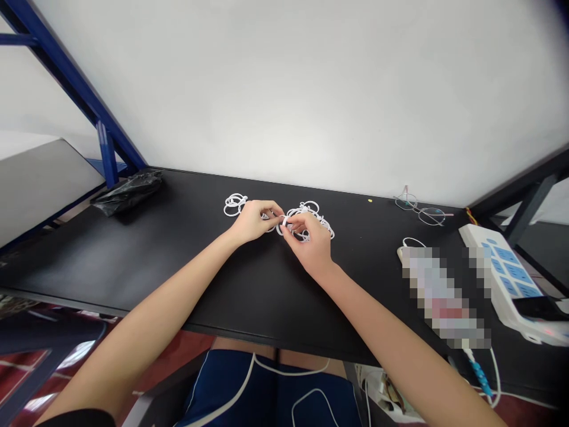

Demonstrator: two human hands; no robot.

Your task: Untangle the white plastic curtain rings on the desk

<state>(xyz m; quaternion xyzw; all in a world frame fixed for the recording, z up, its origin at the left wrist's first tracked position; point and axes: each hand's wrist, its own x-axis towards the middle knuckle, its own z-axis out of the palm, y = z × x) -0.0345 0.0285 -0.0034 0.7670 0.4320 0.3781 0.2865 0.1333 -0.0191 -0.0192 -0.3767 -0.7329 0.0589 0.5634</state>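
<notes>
On the black table, my left hand [255, 220] and my right hand [310, 240] meet, fingertips almost touching. Both are closed in a pinch on a small white loop [285, 220], which looks like a thin cord ring; part of it is hidden by the fingers. A pile of white cord loops [326, 226] lies beneath and behind my right hand. Left of it, a smaller cluster of white loops [235, 203] rests just beyond my left hand. Several more loops show partly between the two hands.
Behind the table stands a white wall [267, 89]. A crumpled black plastic bag [128, 191] sits at the far left. On the right are eyeglasses [418, 209], a blurred-out phone [440, 296] with a white cable, and a white power strip [507, 273]. Blue frame bars [75, 77] slope at left.
</notes>
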